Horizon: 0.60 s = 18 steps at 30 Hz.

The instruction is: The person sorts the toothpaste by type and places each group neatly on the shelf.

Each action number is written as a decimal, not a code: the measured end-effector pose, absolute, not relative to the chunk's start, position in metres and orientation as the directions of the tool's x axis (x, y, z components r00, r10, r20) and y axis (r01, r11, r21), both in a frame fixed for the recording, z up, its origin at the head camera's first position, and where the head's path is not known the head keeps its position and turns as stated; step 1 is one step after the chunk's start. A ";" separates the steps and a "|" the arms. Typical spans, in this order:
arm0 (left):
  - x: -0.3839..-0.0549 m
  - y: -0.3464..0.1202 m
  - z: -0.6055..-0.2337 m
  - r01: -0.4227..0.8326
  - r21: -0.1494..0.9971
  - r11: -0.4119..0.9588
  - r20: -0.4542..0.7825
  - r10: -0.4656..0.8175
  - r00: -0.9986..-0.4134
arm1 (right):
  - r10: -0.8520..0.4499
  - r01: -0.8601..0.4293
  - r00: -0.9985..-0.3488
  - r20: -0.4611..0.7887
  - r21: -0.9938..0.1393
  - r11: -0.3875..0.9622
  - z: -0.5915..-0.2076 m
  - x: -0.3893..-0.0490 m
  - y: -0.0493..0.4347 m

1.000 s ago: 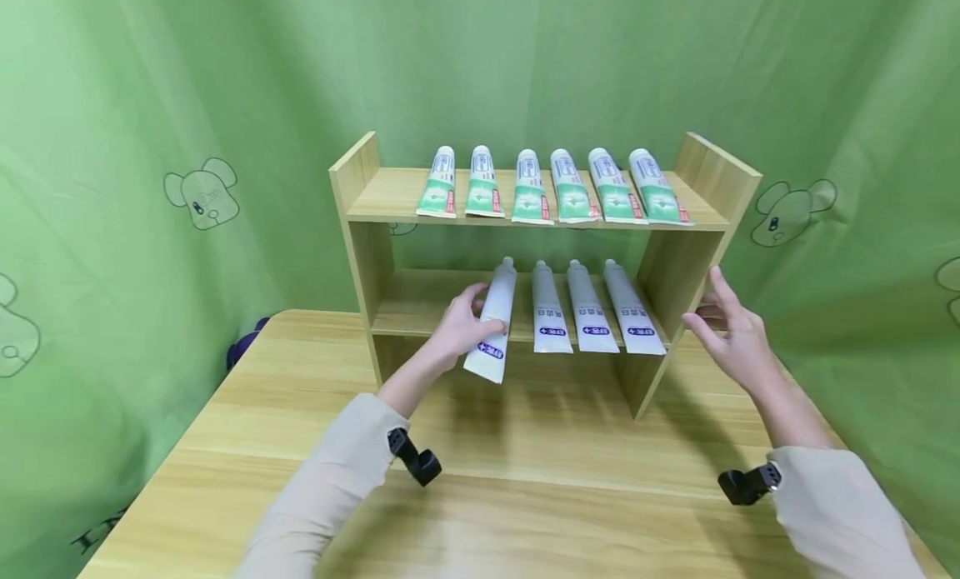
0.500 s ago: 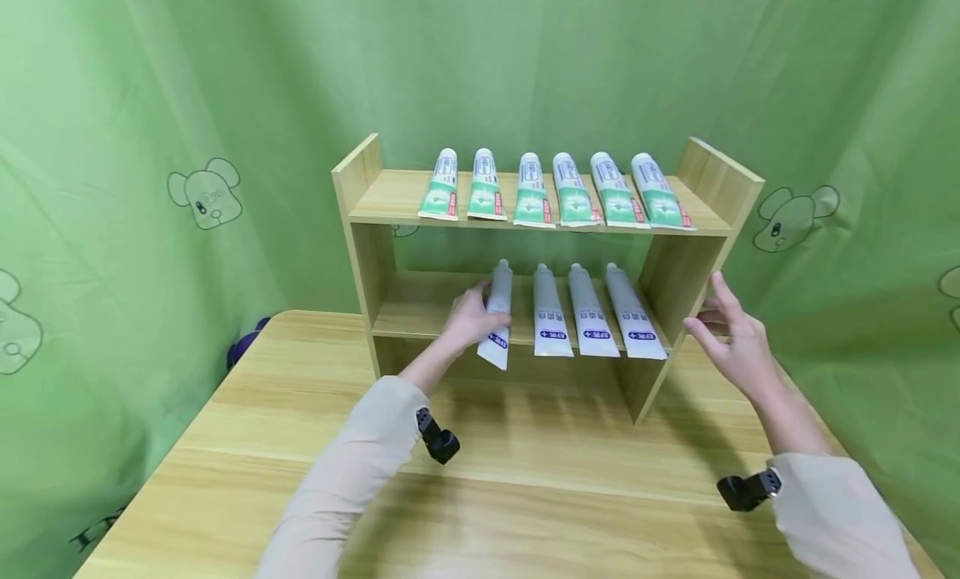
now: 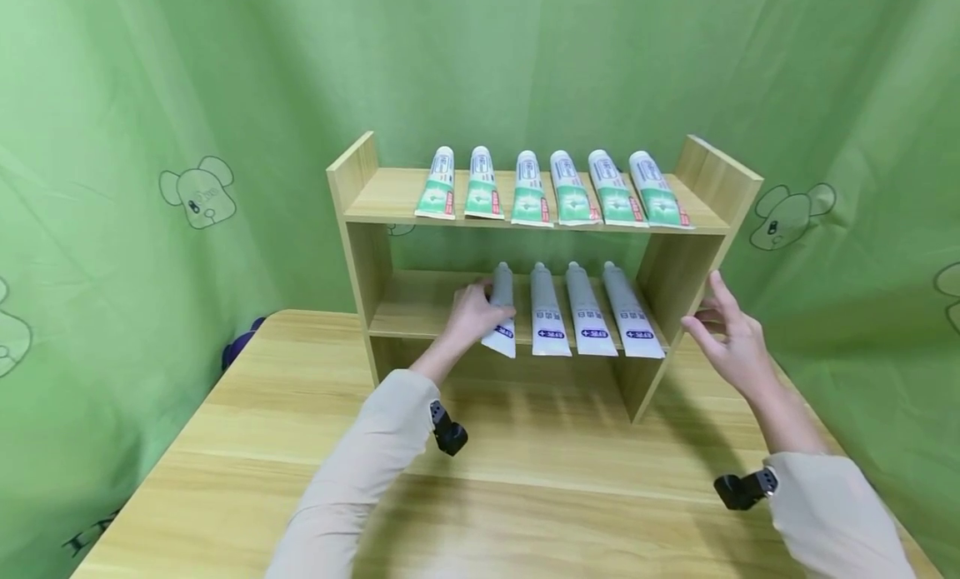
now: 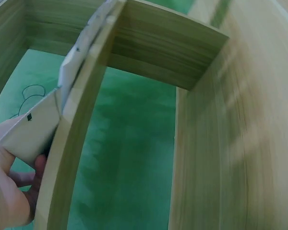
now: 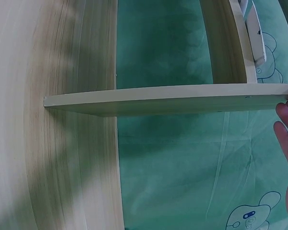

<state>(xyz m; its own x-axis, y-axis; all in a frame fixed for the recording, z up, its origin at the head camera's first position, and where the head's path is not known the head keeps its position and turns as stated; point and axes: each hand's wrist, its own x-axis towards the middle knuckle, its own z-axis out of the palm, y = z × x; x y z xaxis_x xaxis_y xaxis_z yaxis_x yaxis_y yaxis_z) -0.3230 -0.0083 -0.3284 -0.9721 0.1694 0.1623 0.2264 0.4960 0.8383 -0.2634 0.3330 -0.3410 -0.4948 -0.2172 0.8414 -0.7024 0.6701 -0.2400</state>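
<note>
My left hand (image 3: 474, 312) grips a white toothpaste tube (image 3: 502, 291) by its sides, over the lower board of a wooden shelf (image 3: 420, 300). The tube's cap points to the back and its flat crimped end sticks out past the front edge. In the left wrist view the tube's end (image 4: 33, 127) tilts beside the board's edge, thumb and fingers around it. To its right lie three matching white tubes (image 3: 550, 312) in a row. My right hand (image 3: 731, 333) rests its fingertips against the outer right side panel (image 5: 173, 98), fingers loosely bent, holding nothing.
Several green-and-white toothpaste tubes (image 3: 529, 192) line the upper board. The shelf stands on a wooden table (image 3: 525, 496), in front of a green curtain (image 3: 262, 79) with mouse-head drawings. A purple item (image 3: 240, 346) shows behind the table's left edge.
My left hand has pushed the white tube deeper onto the lower board and lowered its crimped end, bringing it nearly level with the others. The right hand stays at the side panel.
</note>
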 end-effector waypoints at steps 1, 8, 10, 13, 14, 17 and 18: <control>-0.323 -0.008 -0.329 0.228 0.835 0.501 0.168 0.162 -0.972 | -0.219 -0.702 -0.490 0.844 -0.233 0.673 -0.341 -0.263 0.332; -0.323 -0.008 -0.334 0.229 0.824 0.519 0.190 0.128 -0.973 | -0.232 -0.716 -0.487 0.842 -0.233 0.658 -0.342 -0.264 0.330; -0.324 -0.008 -0.335 0.233 0.823 0.517 0.195 0.127 -0.972 | -0.230 -0.714 -0.495 0.838 -0.242 0.656 -0.342 -0.264 0.330; -0.324 -0.008 -0.335 0.241 0.818 0.523 0.204 0.128 -0.970 | -0.222 -0.708 -0.501 0.837 -0.249 0.661 -0.342 -0.265 0.330; -0.324 -0.008 -0.335 0.242 0.817 0.524 0.204 0.129 -0.970 | -0.221 -0.708 -0.500 0.837 -0.248 0.662 -0.342 -0.265 0.331; -0.325 -0.007 -0.333 0.244 0.813 0.529 0.204 0.134 -0.970 | -0.207 -0.703 -0.502 0.840 -0.256 0.663 -0.341 -0.265 0.332; -0.326 -0.007 -0.333 0.245 0.812 0.530 0.204 0.137 -0.969 | -0.204 -0.703 -0.504 0.839 -0.262 0.661 -0.341 -0.264 0.332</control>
